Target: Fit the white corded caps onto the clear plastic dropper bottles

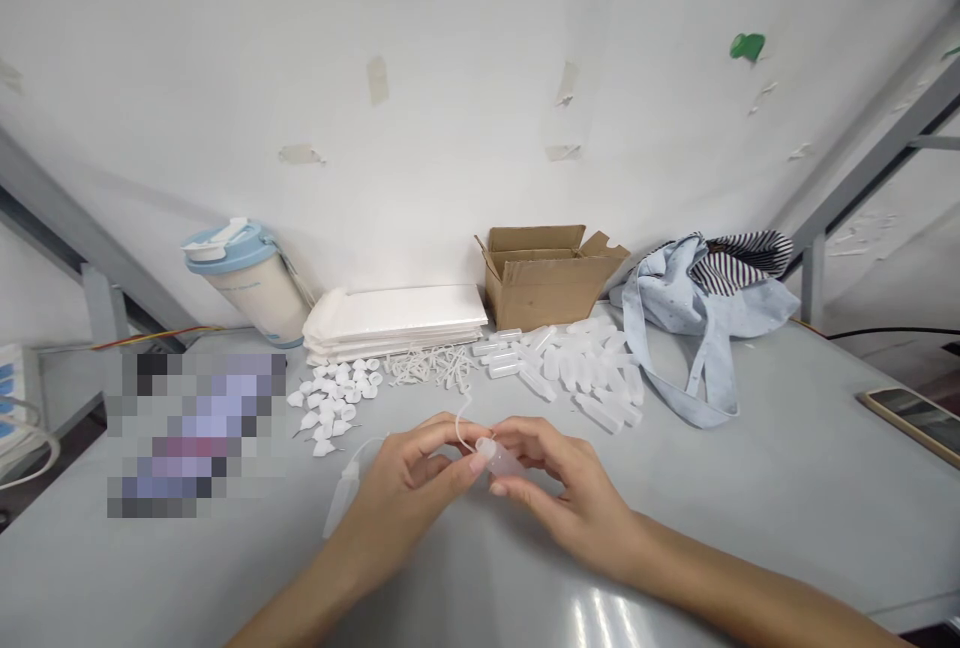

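Between my hands is a small translucent bottle (506, 463), tilted, with its neck toward the left. My right hand (566, 483) is closed around the bottle's body. The thumb and fingers of my left hand (431, 473) pinch at its neck, where a thin white tube (460, 420) curves upward. What the left fingertips grip exactly is partly hidden. Beside my left wrist, another translucent bottle (342, 498) lies on the grey table (480, 568), with a thin tube at its top.
Behind my hands lie white caps (349, 383), small white pieces (427, 366) and translucent bottles (577, 358). Farther back are white packets (397, 313), a cardboard box (547, 288), a tumbler (251, 288) and a blue cloth bag (675, 298). A phone (919, 423) lies far right.
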